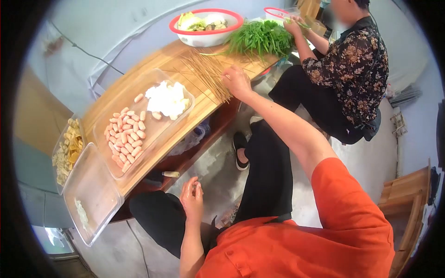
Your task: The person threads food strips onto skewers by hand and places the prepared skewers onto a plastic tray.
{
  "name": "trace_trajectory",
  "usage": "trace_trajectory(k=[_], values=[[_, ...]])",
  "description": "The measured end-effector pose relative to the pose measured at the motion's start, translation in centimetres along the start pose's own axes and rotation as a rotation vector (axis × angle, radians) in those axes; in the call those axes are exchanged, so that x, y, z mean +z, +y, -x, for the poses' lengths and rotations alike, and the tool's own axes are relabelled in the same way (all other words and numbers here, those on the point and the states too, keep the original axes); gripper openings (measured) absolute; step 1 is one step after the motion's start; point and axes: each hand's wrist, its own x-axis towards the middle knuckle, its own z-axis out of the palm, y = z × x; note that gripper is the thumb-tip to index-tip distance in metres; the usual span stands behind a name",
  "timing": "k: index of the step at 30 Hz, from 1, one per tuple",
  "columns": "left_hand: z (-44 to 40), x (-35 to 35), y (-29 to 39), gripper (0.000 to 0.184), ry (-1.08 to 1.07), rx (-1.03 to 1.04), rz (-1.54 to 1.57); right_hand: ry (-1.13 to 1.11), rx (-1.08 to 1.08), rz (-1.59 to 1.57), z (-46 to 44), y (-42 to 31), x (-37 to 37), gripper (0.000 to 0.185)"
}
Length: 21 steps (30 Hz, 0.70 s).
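Note:
Long thin bamboo skewers [204,69] lie in a loose pile on the wooden table. My right hand [237,82] is at the right side of the pile, fingers bent and pinched on a skewer, most of which is hidden. In front of my lap, away from the table, my left hand [191,200] is raised with its fingers curled together; what they hold, if anything, is too small to name. Nearby, a clear plastic tray [103,134] contains many small pink sausages [124,136] and a heap of white pieces [167,99], with a few sausages beside the heap.
A second clear tray [99,185] with a few pale pieces overhangs the table's near-left edge. Behind it stands a tray of yellowish food [70,147]. At the far end are a red-rimmed basin [204,41] of vegetables and leafy greens [259,38]. A seated person [352,69] handles greens there.

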Motion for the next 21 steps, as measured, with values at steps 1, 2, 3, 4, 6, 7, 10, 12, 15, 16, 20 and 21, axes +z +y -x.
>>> trace_trajectory(k=[1,2,3,4,6,7,10,12,15,16,20,21], values=[[0.0,0.0,-0.1,0.021,0.0,0.001,-0.004,-0.054,-0.033,0.086,-0.7,0.0,0.4,0.009],[0.0,0.0,-0.2,0.021,0.001,0.002,-0.009,-0.047,-0.039,0.081,-1.3,0.1,0.8,0.009],[-0.1,0.0,-0.2,0.02,-0.001,-0.006,-0.042,-0.097,-0.058,0.168,-1.7,0.3,1.3,0.011],[-0.1,0.0,-0.2,0.02,0.004,-0.004,-0.048,-0.148,-0.075,0.255,-1.9,0.4,1.9,0.012],[-0.2,0.0,-0.2,0.021,-0.008,-0.007,-0.08,-0.152,-0.087,0.269,-2.3,0.9,3.0,0.013],[-0.1,0.0,-0.2,0.021,-0.012,-0.021,-0.06,-0.16,-0.097,0.293,-2.5,1.2,3.5,0.013],[-0.2,0.1,-1.0,0.021,-0.042,0.011,-0.076,-0.121,-0.132,0.355,-2.8,1.1,3.6,0.014],[-0.3,0.1,-1.1,0.021,-0.054,0.009,-0.087,-0.174,-0.127,0.333,-2.8,0.0,3.3,0.014],[-0.4,0.4,-1.0,0.021,-0.074,0.014,-0.091,-0.244,-0.145,0.192,-1.8,-2.2,2.3,0.017],[-0.5,0.5,-0.8,0.021,-0.084,0.024,-0.089,-0.256,-0.165,0.069,-1.2,-3.0,1.7,0.02],[-0.4,0.5,0.0,0.024,-0.066,-0.024,-0.063,-0.301,-0.297,0.063,-0.1,-3.6,0.0,0.021],[-0.4,0.4,0.1,0.023,-0.071,-0.03,-0.059,-0.285,-0.335,0.09,0.2,-2.6,0.4,0.028]])
